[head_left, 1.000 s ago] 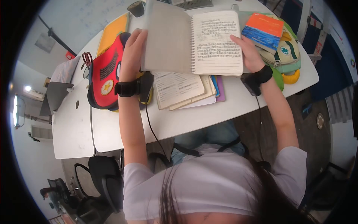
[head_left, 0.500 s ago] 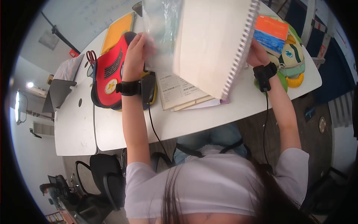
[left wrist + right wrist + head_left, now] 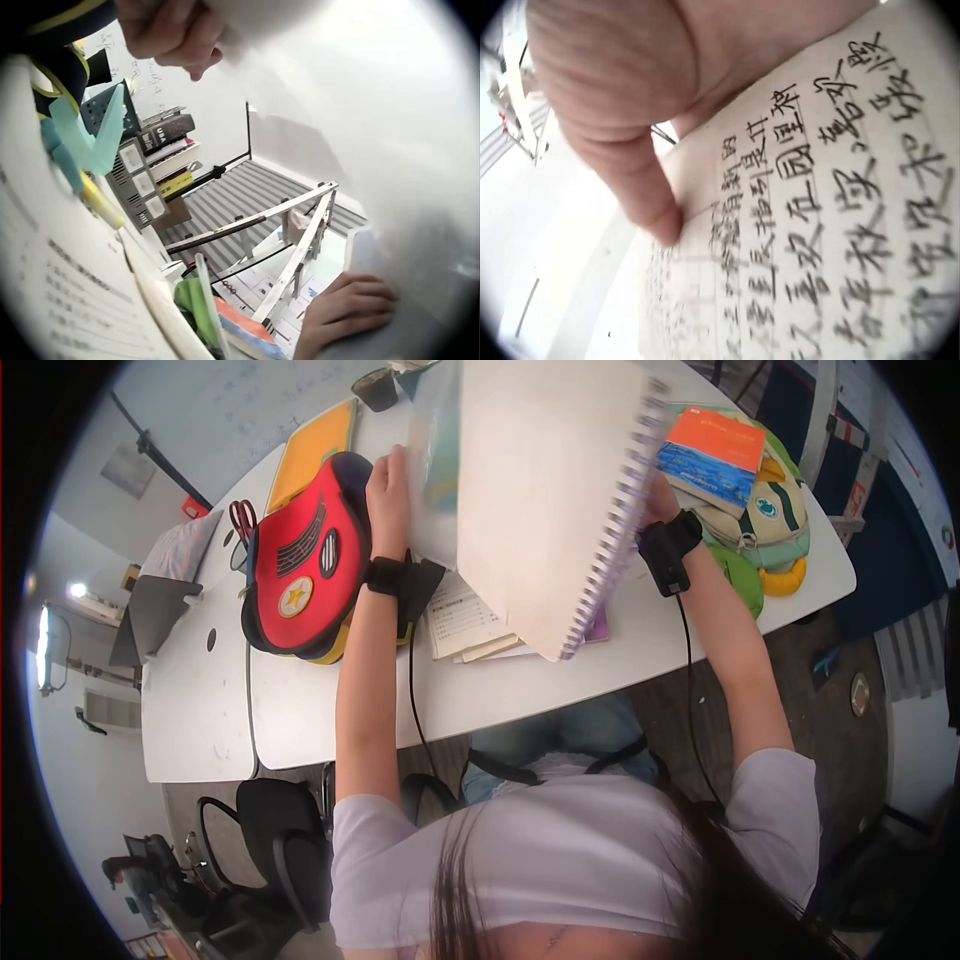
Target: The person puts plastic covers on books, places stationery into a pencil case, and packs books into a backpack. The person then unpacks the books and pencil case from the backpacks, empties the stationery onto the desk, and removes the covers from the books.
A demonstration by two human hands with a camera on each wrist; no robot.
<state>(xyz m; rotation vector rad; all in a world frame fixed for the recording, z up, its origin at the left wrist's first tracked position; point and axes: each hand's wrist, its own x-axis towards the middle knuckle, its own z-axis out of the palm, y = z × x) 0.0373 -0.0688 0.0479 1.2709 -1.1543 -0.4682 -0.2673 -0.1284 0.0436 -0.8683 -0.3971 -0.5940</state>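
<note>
A spiral notebook [image 3: 550, 490] stands raised and tilted above the table, a pale blank side towards the head camera and its coil binding to the right. My left hand [image 3: 388, 500] is at the left edge of its translucent cover [image 3: 432, 490]; the left wrist view shows the curled fingers [image 3: 176, 34] against that sheet. Partly hidden behind the coil, my right hand [image 3: 658, 503] grips the notebook's other side. In the right wrist view its thumb [image 3: 649, 187] presses on a handwritten page [image 3: 802, 217]. Below lie open printed books [image 3: 462, 622], partly covered by the notebook.
To the left sit a red pencil-case-like bag [image 3: 310, 560] with a star badge, scissors [image 3: 243, 520] and a yellow folder [image 3: 312, 452]. An orange and blue book [image 3: 712, 455] rests on a beige and green bag [image 3: 770, 525] at right. A dark cup [image 3: 375, 390] stands behind.
The notebook has turned from its open handwritten page to showing a blank side, with the coil swinging right and tilting. My left hand stays by the cover; the right hand is now partly behind the notebook.
</note>
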